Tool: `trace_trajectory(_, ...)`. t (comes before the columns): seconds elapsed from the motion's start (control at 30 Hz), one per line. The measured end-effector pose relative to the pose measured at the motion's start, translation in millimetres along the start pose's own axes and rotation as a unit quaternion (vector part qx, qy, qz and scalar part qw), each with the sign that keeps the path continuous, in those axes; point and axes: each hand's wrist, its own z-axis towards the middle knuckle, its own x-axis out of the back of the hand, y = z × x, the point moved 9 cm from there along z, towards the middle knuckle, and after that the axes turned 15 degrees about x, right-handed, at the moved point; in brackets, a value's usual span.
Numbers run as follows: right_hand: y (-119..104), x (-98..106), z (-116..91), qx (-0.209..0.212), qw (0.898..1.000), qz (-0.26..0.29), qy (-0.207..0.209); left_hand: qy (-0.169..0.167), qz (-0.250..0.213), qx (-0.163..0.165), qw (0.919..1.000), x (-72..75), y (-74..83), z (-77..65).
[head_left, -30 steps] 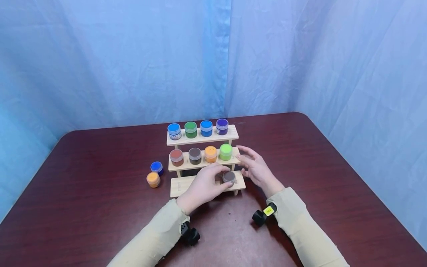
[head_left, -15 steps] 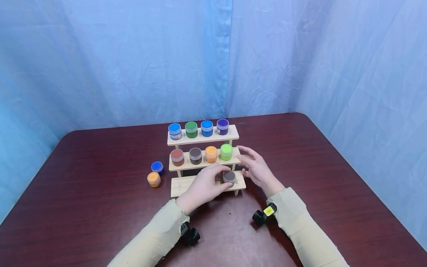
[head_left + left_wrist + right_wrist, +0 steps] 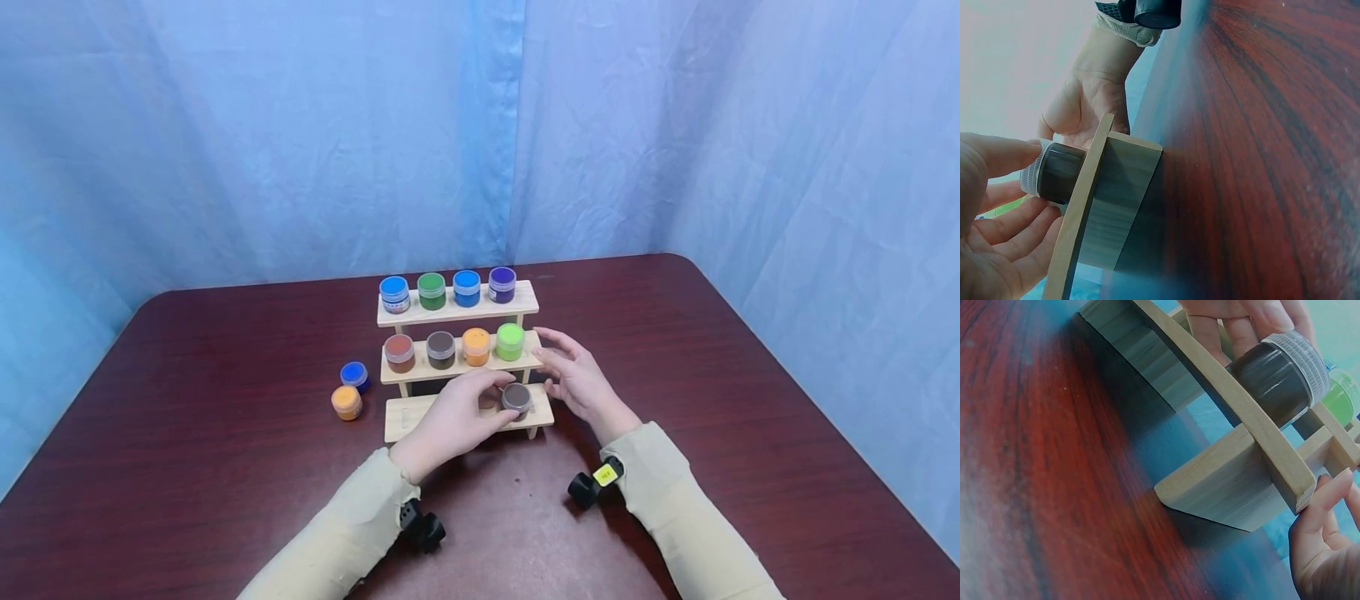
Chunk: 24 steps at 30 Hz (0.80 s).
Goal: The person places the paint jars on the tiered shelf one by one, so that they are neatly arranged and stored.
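My left hand (image 3: 457,412) pinches a dark brown paint jar (image 3: 517,400) between thumb and fingers. The jar stands on the right part of the lowest tier of a stepped wooden rack (image 3: 416,410). In the left wrist view, the thumb lies on the clear lid of the jar (image 3: 1060,172), whose base is at the board. My right hand (image 3: 581,379) is at the rack's right end, its fingers loosely bent and its fingertips right at the middle tier's edge. The right wrist view shows those fingers (image 3: 1329,494) beside the lower board's end.
Reddish-brown, brown, orange and light green jars (image 3: 510,342) line the middle tier. Blue, green and purple jars (image 3: 502,284) stand on the top tier. Left of the rack, a blue jar (image 3: 355,377) and an orange jar (image 3: 347,402) sit on the dark table (image 3: 225,467).
The left hand and forearm have shifted very slightly left, the fingers still at the brown jar. The right hand has stayed at the rack's end. The head view has shifted slightly.
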Motion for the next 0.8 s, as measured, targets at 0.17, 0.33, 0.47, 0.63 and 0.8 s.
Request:
trace_trajectory(0.17, 0.6, 0.3, 0.2, 0.001, 1.0, -0.002, -0.001, 0.008, 0.001, -0.005, 1.0, 4.3, -1.5, -2.2)
trace_trajectory(0.33, 1.1, 0.4, 0.5, -0.001, 1.0, 0.001, 0.003, 0.017, -0.002, 0.0, 0.9999, 10.6, -4.7, -6.0)
trace_trajectory(0.47, 1.1, 0.2, 0.8, -0.002, 1.0, 0.006, 0.004, 0.019, -0.008, 0.011, 0.9997, 16.5, -8.8, -11.9)
trace_trajectory(0.63, 0.8, 0.6, 1.0, -0.003, 1.0, 0.005, 0.006, 0.025, -0.014, 0.018, 0.9994, 23.6, -15.1, -18.7)
trace_trajectory(0.8, 0.4, 0.3, 0.0, -0.007, 1.0, 0.003, 0.008, 0.033, -0.015, 0.027, 0.999, 30.0, -20.9, -24.1)
